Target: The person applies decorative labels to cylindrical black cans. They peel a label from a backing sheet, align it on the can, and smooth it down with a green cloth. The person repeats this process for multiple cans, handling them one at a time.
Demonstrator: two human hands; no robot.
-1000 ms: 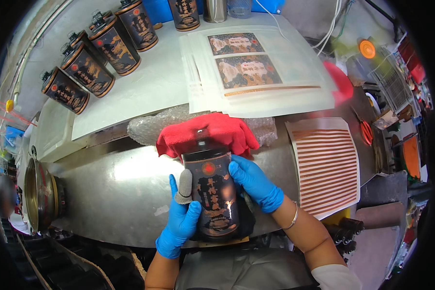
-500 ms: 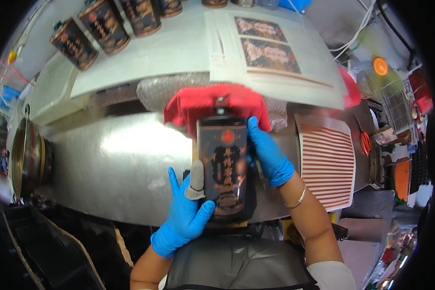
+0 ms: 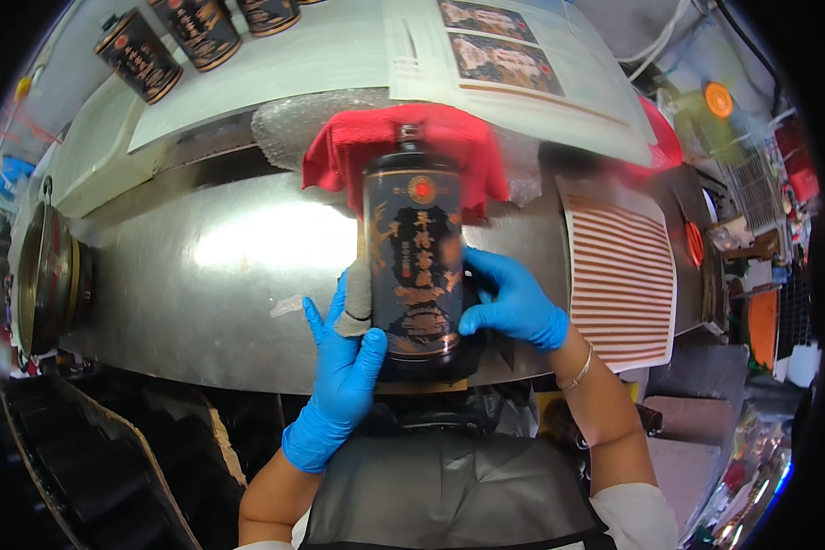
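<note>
head view: where is the bottle [image 3: 415, 252] placed?

– between the left hand [image 3: 339, 371] and the right hand [image 3: 518, 298], with its neck pointed away from them, over the red cloth [image 3: 339, 137]. what it is borne on underneath cannot be told.

how is it held?

– by the left hand it is only met from one side: the fingers are spread, the one in a grey sleeve [image 3: 358, 293] is laid along the left edge, and the thumb is set at the lower left. by the right hand the lower right edge is met with the thumb; some fingers are hidden, so whether a firm grasp is taken cannot be told.

what is best minded here?

– the sleeved finger should be kept flat, with light, even pressure along the edge. a matching push is called for from the right, lest the bottle be rolled or slid. the printed face is best not dragged by the gloves.

and round about?

– the striped sheet [image 3: 619, 275] is laid right of the right hand; other bottles [image 3: 140, 60] are stood well beyond the left.
</note>
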